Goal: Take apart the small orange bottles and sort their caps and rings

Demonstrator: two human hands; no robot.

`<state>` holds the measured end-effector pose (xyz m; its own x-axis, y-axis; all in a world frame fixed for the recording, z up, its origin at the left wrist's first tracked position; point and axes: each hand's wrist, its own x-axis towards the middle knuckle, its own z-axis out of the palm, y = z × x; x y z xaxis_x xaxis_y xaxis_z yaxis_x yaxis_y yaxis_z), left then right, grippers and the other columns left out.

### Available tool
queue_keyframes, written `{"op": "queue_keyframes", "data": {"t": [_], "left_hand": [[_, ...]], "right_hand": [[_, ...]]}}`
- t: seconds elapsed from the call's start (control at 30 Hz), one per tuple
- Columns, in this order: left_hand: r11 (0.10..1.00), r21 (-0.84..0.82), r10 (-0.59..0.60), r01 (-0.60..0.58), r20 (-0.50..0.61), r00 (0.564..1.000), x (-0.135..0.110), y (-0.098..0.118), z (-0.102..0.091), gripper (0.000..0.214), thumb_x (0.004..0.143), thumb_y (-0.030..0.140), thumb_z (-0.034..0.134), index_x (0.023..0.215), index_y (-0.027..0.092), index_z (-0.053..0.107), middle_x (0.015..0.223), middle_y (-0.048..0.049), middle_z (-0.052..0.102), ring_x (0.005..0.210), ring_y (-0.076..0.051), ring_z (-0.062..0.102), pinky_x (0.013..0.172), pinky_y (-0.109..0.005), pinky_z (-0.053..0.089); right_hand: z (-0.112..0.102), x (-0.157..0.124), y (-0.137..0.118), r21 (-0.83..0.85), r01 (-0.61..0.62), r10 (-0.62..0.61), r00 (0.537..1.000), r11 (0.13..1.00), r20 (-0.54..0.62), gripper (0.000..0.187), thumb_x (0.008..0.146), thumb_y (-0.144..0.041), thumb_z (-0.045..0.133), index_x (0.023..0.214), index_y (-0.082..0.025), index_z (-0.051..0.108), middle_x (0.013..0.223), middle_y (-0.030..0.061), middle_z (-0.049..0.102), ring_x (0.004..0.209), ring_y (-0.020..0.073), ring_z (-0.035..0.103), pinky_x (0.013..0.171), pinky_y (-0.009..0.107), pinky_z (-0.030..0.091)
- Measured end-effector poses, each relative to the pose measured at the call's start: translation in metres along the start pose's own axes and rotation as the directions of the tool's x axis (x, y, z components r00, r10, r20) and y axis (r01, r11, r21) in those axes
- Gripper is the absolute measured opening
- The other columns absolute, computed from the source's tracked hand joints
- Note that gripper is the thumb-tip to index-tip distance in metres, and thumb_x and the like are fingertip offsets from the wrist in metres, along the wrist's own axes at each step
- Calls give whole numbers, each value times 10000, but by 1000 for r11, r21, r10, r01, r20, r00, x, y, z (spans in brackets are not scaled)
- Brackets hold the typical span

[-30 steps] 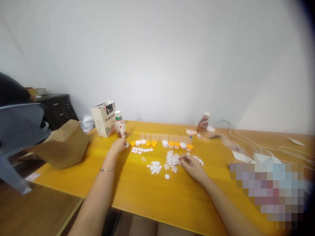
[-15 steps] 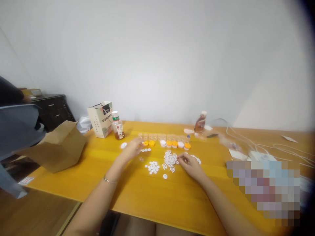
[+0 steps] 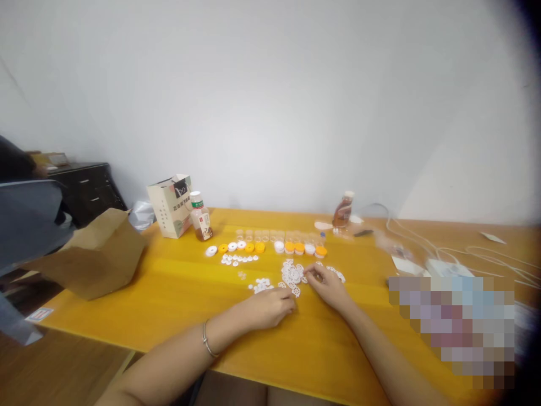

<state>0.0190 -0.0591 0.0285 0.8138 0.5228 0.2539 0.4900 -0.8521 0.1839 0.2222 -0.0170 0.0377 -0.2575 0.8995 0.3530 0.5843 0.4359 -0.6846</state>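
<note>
Left hand [image 3: 270, 309] lies loosely curled on the yellow table [image 3: 139, 304], just beside a patch of small white discs [image 3: 262, 286]. Right hand [image 3: 327, 286] is pinched closed at the edge of a heap of white lacy plastic pieces [image 3: 291, 274]; can't tell if it grips one. Farther on, a row of orange and white caps [image 3: 300, 248] sits before small clear jars [image 3: 257, 235].

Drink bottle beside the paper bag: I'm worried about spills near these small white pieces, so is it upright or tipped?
Upright: the drink bottle stands on its base on the yellow table, cap uppermost.
</note>
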Motion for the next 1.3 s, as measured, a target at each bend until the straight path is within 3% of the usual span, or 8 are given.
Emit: {"op": "queue_keyframes", "data": {"t": [0.13,0.3,0.53,0.67,0.77,0.87,1.03,1.3], "left_hand": [[1000,4,-12,12,-30,999,0,2,-4,202,882,178,356,942,162,548,917,-62,532,789,-138,533,736,-225,425],[989,53,-135,136,-26,991,-1,1,-9,155,870,216,396,885,150,535,870,-68,538,763,-158,541,697,-248,427],[997,-6,-83,83,15,996,-1,0,-4,127,850,191,437,854,161,560,837,-47,577,762,-146,558,701,-230,420],[991,12,-131,132,-68,989,-1,-11,-12,129,844,228,459,817,177,574,795,-27,589,737,-140,553,674,-229,407],[951,-10,-306,309,-170,937,-6,-35,-25,130,833,243,472,794,172,574,785,-29,590,739,-140,548,670,-230,400],[858,-12,-502,514,-233,833,-14,-64,-35,108,799,236,503,762,161,573,790,-42,599,720,-151,547,644,-241,394],[693,12,-707,721,-185,683,-26,-98,-36,90,765,218,514,745,158,579,792,-59,619,754,-178,565,629,-247,381],[643,43,-752,764,-155,641,-30,-110,-30,96,737,249,538,739,160,575,785,-56,624,755,-186,575,611,-240,372]], "right_hand": [[-1,0,-2,-7,1,-1,1000,1000,-4,189,721,-320,430,719,-196,573,668,8,618,616,163,547,582,268,410],[-1,0,-2,-14,-5,5,1000,1000,1,188,719,-320,431,728,-198,574,676,8,621,624,164,552,588,268,412],[0,0,0,-4,-5,5,1000,1000,5,190,723,-316,432,737,-194,577,674,11,613,633,166,547,609,275,415],[0,1,3,14,-11,11,1000,1000,14,188,727,-321,434,743,-198,576,685,10,614,650,171,549,631,284,422],[0,1,3,12,-15,15,1000,1000,10,185,727,-320,436,738,-200,577,678,10,612,652,173,549,632,286,422],[0,0,1,-1,-15,15,1000,1000,-1,181,723,-316,434,731,-203,575,677,10,616,643,172,549,617,282,419],[-2,-1,-5,-21,-19,18,1000,1000,-15,191,724,-321,431,732,-200,578,667,10,621,615,166,546,580,267,406],[-2,0,-3,-15,-9,9,1000,1000,-3,183,729,-315,427,743,-196,565,683,14,621,611,160,538,576,262,397]]}}
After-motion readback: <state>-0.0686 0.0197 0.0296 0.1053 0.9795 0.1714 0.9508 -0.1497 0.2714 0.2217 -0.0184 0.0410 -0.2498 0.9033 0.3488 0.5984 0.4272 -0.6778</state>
